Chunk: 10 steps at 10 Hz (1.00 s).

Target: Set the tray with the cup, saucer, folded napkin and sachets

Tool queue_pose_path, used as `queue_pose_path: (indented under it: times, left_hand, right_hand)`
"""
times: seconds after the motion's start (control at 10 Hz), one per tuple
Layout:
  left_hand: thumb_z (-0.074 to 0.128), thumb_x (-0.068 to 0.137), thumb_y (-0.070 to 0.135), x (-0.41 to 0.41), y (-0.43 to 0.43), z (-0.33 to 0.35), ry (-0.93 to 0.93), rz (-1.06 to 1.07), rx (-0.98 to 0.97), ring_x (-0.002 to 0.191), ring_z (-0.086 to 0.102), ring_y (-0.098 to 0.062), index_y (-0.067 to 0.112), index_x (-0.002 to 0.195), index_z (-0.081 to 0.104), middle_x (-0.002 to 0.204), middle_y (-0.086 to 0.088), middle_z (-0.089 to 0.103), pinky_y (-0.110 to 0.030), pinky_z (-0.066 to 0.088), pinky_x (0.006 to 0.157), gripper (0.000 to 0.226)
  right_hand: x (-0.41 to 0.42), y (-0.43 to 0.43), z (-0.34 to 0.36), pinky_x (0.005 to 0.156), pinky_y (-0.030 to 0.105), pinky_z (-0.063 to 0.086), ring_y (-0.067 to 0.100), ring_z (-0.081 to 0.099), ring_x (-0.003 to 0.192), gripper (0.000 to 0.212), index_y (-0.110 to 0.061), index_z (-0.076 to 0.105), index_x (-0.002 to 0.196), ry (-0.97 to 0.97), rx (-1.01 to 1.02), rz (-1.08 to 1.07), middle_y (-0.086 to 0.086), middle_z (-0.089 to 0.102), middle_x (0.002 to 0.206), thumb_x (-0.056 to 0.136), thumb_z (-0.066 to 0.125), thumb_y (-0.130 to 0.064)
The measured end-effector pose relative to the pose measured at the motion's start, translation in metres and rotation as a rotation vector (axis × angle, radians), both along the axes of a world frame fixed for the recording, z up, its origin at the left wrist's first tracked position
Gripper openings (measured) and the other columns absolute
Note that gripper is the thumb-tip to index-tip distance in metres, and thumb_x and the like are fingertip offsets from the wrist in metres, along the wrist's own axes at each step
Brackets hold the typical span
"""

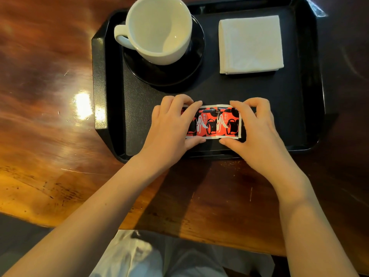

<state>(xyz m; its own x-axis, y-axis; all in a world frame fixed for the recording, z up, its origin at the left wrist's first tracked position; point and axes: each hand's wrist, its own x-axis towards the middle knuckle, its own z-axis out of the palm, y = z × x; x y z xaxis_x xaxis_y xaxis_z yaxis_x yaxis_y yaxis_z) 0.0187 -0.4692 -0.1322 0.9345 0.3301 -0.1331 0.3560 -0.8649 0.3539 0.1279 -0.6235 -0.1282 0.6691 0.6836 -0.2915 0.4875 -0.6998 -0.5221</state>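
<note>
Left hand (171, 124): fingers curled, thumb opposed, pinching sachets (208, 122).
Right hand (257, 128): likewise, at the other end.
Forearms: bare, converging.

The only print that shows is on the red-and-black sachets (211, 122), each bearing a short row of white Chinese characters that seem to read 白砂糖, with a smaller line of lettering under it too small to make out.

On the tray (98, 80), the cup (159, 29) on its saucer (165, 74) blocks the far left, the napkin (250, 44) the far right, the left hand (169, 124) and right hand (255, 126) gripping the sachets (217, 122) the near middle; its centre and near corners lie bare.
</note>
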Motion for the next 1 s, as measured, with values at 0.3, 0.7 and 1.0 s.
queue_pose_path:
  times: [0.3,0.7,1.0]
  left_hand:
    - [0.075,0.066,0.045,-0.005,0.009,-0.003,-0.02,-0.027,-0.025,0.114,0.033,-0.023,0.012,0.137,0.042,0.129,-0.009,0.049,-0.042,0.035,0.09,0.085]
    - [0.077,0.066,0.043,-0.007,0.012,-0.002,-0.018,-0.03,-0.025,0.116,0.039,-0.029,0.011,0.133,0.048,0.129,-0.011,0.05,-0.044,0.037,0.09,0.079]
    - [0.074,0.072,0.042,-0.008,0.023,0.015,0.061,0.001,-0.094,0.122,0.034,-0.024,0.017,0.139,0.039,0.133,-0.007,0.044,-0.04,0.034,0.1,0.08]
  right_hand:
    - [0.001,0.001,0.001,0.092,0.022,0.034,0.005,0.026,0.121,0.076,-0.024,0.034,0.139,0.008,0.016,0.005,0.001,0.027,0.136,0.075,0.075,-0.023]
    - [0.0,0.001,0.003,0.095,0.027,0.038,0.01,0.028,0.125,0.075,-0.025,0.034,0.138,0.032,0.003,-0.012,0.0,0.026,0.136,0.075,0.074,-0.024]
    - [0.008,-0.002,0.025,0.093,0.031,0.047,0.012,0.041,0.116,0.078,-0.027,0.029,0.141,0.2,-0.016,-0.085,0.0,0.024,0.139,0.077,0.074,-0.026]
